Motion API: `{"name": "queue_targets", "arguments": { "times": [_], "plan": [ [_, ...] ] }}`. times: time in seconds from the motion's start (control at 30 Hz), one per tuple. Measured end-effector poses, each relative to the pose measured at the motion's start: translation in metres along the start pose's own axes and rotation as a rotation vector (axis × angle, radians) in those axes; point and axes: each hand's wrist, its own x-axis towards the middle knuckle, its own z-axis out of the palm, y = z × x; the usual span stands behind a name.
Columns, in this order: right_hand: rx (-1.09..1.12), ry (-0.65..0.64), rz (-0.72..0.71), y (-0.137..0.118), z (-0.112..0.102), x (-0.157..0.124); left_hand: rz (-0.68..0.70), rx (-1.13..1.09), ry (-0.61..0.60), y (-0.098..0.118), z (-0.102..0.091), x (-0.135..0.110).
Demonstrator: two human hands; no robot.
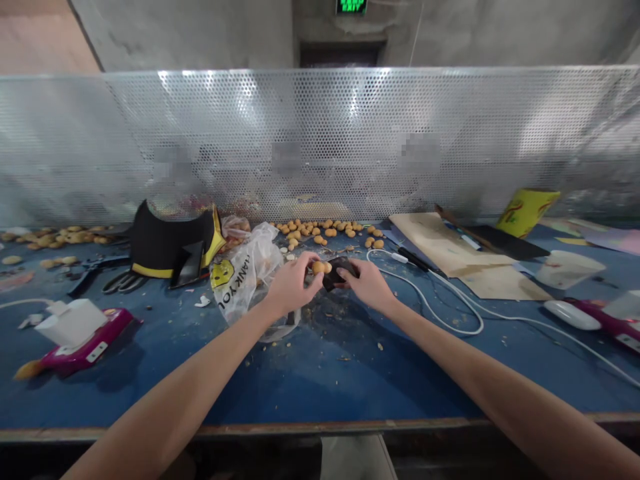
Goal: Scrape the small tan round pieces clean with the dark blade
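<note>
My left hand (291, 283) is closed on a small round orange-brown nut (319, 267) at the middle of the blue table (320, 373). My right hand (367, 283) grips a dark tool (340, 270) whose end sits against the nut. Both hands meet just in front of a scattered pile of similar nuts (325, 230). A clear plastic bag (245, 273) with a yellow smiley print lies just left of my left hand. Shell crumbs litter the table under the hands.
A black and yellow bag (170, 247) and black scissors (123, 281) lie at the left, with a pink device (83, 347) and white charger nearer. A white cable (450, 300), brown paper (450, 250), pens and a yellow cup (527, 210) lie right. A perforated metal screen (320, 140) stands behind.
</note>
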Motion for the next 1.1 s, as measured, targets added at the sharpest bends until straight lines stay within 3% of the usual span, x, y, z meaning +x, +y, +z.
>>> {"name": "queue_targets", "arguments": {
  "times": [0.13, 0.3, 0.5, 0.93, 1.1],
  "plan": [
    [0.178, -0.032, 0.04, 0.001, 0.011, -0.001, 0.041, 0.045, -0.009, 0.0, 0.007, 0.001],
    [0.477, -0.113, 0.103, -0.001, 0.022, -0.004, -0.043, 0.02, -0.06, -0.007, 0.014, 0.002],
    [0.633, -0.14, 0.149, -0.005, 0.027, -0.007, -0.002, -0.048, -0.095, -0.006, 0.016, 0.001],
    [0.766, -0.13, 0.212, -0.012, 0.024, -0.007, -0.057, 0.125, -0.19, -0.007, 0.002, 0.007],
    [0.751, -0.155, 0.21, -0.013, 0.024, -0.01, 0.087, 0.181, -0.235, 0.002, 0.003, 0.007]
  ]
}}
